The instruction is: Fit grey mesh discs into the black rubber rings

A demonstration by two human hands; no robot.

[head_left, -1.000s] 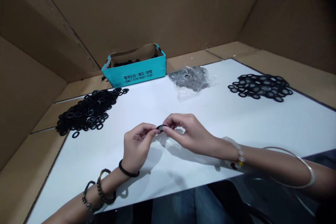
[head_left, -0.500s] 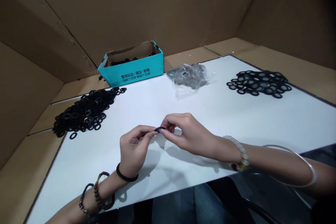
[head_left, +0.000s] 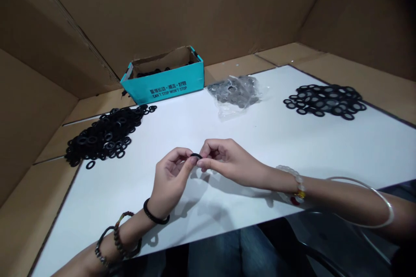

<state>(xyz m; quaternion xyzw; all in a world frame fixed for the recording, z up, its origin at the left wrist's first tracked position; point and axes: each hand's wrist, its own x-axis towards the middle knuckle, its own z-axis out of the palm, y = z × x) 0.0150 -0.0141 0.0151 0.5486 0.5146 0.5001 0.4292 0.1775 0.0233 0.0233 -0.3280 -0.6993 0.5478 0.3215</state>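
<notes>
A small black rubber ring [head_left: 196, 156] is held just above the white board [head_left: 266, 143], pinched from both sides. My left hand [head_left: 170, 179] grips its left edge between thumb and fingertips. My right hand [head_left: 224, 160] grips its right edge the same way, fingers curled. Both wrists carry bead bracelets. A large heap of black rings [head_left: 104, 134] lies to the far left of my hands. A flatter spread of black rings [head_left: 326, 100] lies at the far right.
A teal cardboard box [head_left: 167, 84] holding more black rings stands at the back. A clear plastic bag of grey rings [head_left: 234, 93] lies beside it. Brown cardboard walls [head_left: 182, 8] enclose the work area on three sides.
Both hands stay together on the same ring; the fingers have shifted slightly around it. The view has drifted a little.
</notes>
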